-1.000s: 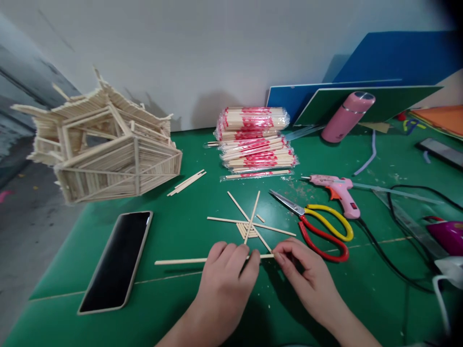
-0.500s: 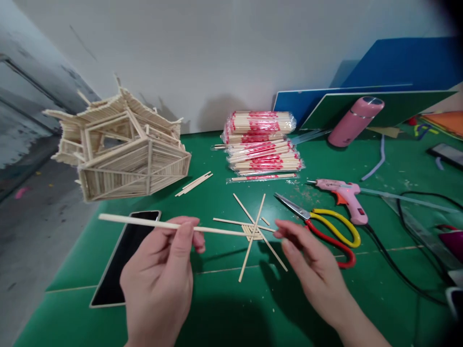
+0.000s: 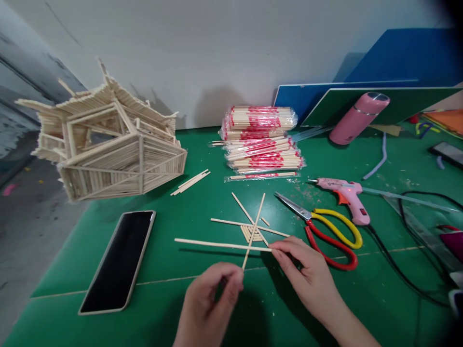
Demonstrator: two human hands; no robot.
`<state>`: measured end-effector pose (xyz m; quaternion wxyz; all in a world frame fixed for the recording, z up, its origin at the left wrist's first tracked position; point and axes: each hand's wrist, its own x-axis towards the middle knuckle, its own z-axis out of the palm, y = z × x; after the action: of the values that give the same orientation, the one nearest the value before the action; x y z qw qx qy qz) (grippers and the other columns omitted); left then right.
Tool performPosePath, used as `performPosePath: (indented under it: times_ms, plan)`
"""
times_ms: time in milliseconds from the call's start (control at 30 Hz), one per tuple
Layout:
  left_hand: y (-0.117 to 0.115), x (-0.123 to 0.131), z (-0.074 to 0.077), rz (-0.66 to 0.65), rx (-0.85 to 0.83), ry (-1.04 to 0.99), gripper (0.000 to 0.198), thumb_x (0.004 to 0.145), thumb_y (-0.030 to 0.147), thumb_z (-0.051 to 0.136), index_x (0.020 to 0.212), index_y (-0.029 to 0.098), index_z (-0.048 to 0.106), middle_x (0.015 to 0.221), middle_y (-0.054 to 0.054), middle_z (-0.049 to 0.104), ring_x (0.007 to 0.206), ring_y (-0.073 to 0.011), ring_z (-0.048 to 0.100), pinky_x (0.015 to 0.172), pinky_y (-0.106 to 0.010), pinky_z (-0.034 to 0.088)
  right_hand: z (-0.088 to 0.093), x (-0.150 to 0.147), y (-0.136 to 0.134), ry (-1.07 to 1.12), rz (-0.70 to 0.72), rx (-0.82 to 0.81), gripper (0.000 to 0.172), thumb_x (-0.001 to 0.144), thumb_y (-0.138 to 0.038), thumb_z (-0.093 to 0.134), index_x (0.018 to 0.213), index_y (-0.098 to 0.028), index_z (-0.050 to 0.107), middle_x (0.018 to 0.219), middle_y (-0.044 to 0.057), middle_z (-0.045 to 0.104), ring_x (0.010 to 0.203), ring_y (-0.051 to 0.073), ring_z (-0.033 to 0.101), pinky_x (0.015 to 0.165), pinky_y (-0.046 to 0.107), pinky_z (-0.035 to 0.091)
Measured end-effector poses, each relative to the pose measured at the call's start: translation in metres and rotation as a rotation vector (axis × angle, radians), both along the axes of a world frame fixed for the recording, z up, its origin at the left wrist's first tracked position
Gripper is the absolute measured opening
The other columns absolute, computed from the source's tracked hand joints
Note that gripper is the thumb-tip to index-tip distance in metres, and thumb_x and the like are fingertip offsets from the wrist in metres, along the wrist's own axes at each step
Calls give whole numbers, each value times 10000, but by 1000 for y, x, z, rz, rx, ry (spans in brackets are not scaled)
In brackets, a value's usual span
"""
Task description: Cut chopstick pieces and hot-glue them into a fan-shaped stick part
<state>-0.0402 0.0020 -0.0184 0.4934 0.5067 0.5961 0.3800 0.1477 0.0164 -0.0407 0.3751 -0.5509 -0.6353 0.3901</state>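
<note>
My right hand (image 3: 307, 274) pinches the right end of a long wooden stick (image 3: 220, 245), which lies level just above the green mat and points left. My left hand (image 3: 211, 301) is closed in a pinch just below the lower end of a slanted stick (image 3: 254, 230); I cannot tell whether it touches that stick. The slanted stick crosses two other sticks over a small bundle of short pieces (image 3: 251, 233). The red and yellow scissors (image 3: 331, 236) lie right of my right hand.
A stick-built model house (image 3: 108, 149) stands at the back left, with a black phone (image 3: 119, 260) lying in front of it. Packs of wrapped chopsticks (image 3: 260, 142), a pink glue gun (image 3: 343, 193) with its black cord, a pink flask (image 3: 358, 118) and coloured boards fill the back and right.
The long stick has passed from my left hand to my right and now lies low over the mat. My left hand has dropped down and to the right, closing into a pinch.
</note>
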Motion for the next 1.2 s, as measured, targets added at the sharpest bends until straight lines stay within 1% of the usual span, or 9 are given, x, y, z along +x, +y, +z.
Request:
performPosePath:
  times_ms: [67, 100, 133, 200, 267, 433, 667, 1000, 1200]
  plan:
    - [-5, 5, 1, -173, 317, 237, 90, 783, 179, 506, 799, 175, 594, 673, -11, 617, 604, -114, 565, 568, -219, 465, -3, 1, 2, -27, 27, 50, 156, 814, -226, 485, 873, -208, 628, 789, 39, 606, 738, 150, 565, 649, 261, 465]
    - [-6, 8, 1, -216, 491, 358, 125, 769, 140, 516, 861, 184, 589, 733, -19, 630, 667, -125, 574, 628, -238, 464, -4, 1, 2, -40, 53, 72, 161, 813, -213, 485, 885, -210, 629, 803, 41, 609, 756, 152, 567, 667, 266, 466]
    - [-6, 11, 0, -223, 641, 484, 184, 763, 121, 519, 922, 189, 580, 797, -32, 639, 741, -143, 576, 697, -271, 451, -5, 1, 2, -52, 84, 89, 169, 812, -199, 485, 899, -213, 629, 809, 42, 611, 764, 150, 569, 676, 267, 467]
    - [-1, 19, -1, -209, 785, 738, 218, 781, 140, 504, 982, 189, 572, 892, -55, 641, 863, -190, 557, 801, -354, 389, -6, 1, 1, -73, 150, 106, 188, 812, -175, 482, 921, -220, 628, 818, 41, 611, 771, 147, 567, 677, 266, 468]
    - [6, 25, -5, -270, 758, 881, 211, 822, 175, 433, 978, 182, 575, 896, -61, 639, 856, -206, 552, 792, -390, 362, -5, 1, 0, -88, 188, 114, 200, 815, -163, 475, 929, -223, 627, 814, 41, 609, 768, 146, 562, 668, 268, 468]
    - [21, 26, -13, -523, 665, 908, 264, 842, 140, 330, 928, 151, 579, 644, -26, 572, 554, -144, 492, 530, -286, 358, -6, 2, 2, -92, 186, 109, 211, 825, -182, 461, 949, -228, 626, 807, 41, 613, 754, 143, 567, 653, 266, 474]
    - [34, 12, -30, -496, 708, 1008, 199, 837, 165, 395, 874, 153, 590, 663, -34, 568, 583, -148, 472, 558, -286, 348, -13, 10, 10, -219, 18, 135, 210, 820, -208, 469, 972, -221, 613, 859, 57, 615, 802, 165, 573, 693, 295, 483]
    - [41, 8, -40, -551, 642, 986, 202, 826, 154, 391, 844, 151, 593, 712, -47, 566, 614, -162, 473, 549, -287, 347, -23, 6, 14, -390, 85, 147, 193, 812, -198, 485, 961, -211, 608, 863, 58, 606, 780, 172, 546, 693, 321, 452]
    - [39, 7, -47, -516, 710, 959, 215, 838, 134, 360, 913, 134, 562, 784, -49, 551, 687, -167, 468, 620, -301, 376, -23, 4, 16, -445, 97, 154, 176, 809, -192, 481, 914, -203, 621, 826, 56, 606, 749, 169, 542, 670, 315, 436]
